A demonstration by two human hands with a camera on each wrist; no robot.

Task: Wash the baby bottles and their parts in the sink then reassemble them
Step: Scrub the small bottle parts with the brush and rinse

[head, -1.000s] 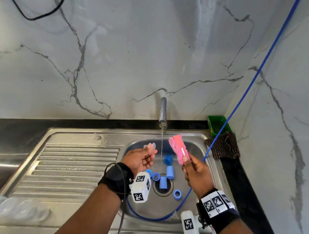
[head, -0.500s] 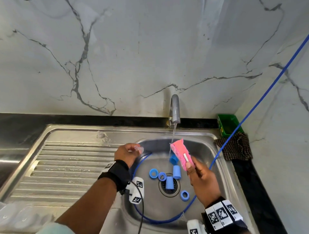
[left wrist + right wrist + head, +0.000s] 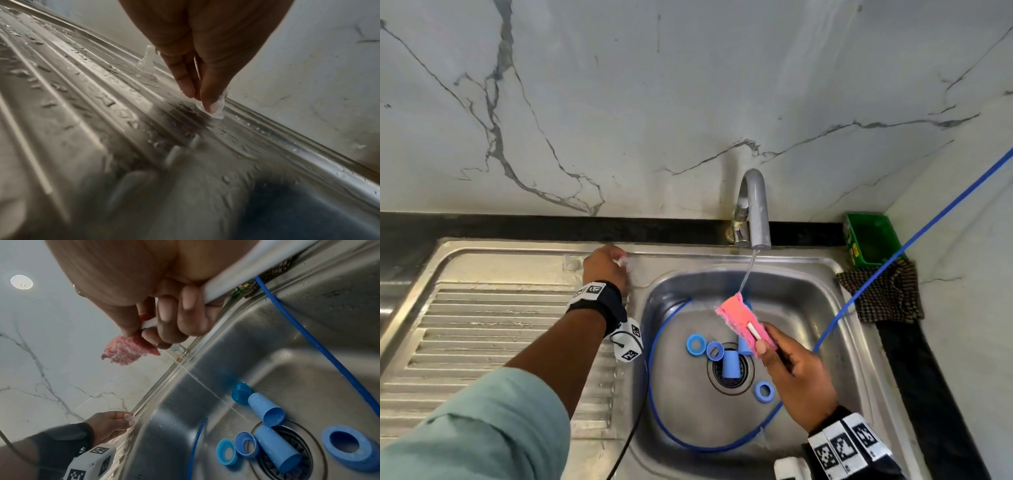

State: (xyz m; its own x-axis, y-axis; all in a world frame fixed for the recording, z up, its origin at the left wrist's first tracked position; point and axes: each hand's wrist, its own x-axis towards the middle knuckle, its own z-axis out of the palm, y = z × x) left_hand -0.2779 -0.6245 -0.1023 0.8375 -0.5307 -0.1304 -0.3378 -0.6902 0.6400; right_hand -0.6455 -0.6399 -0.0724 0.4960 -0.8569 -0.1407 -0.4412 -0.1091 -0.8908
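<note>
Spanning the black counter below the marble wall, the steel sink [image 3: 825, 308] has a ribbed drainboard [image 3: 500, 325] on its left and a basin on its right, with a thin stream running from the tap [image 3: 755, 205] into the basin. A blue hose [image 3: 654, 359] loops round the basin floor and rises off to the right past a checked cloth [image 3: 883, 298] and a green box [image 3: 869, 240]. The right hand [image 3: 799, 377] is above the basin, fingers curled round the white handle of a pink sponge brush [image 3: 743, 322] under the stream. The left hand [image 3: 604, 267] is at the drainboard's back edge, fingertips pinching a clear teat [image 3: 216, 110] down against the steel; a second clear teat [image 3: 147, 63] stands upright just beside it. Two blue caps [image 3: 730, 364] lie by the drain, with three blue rings [image 3: 695, 344] near them.
</note>
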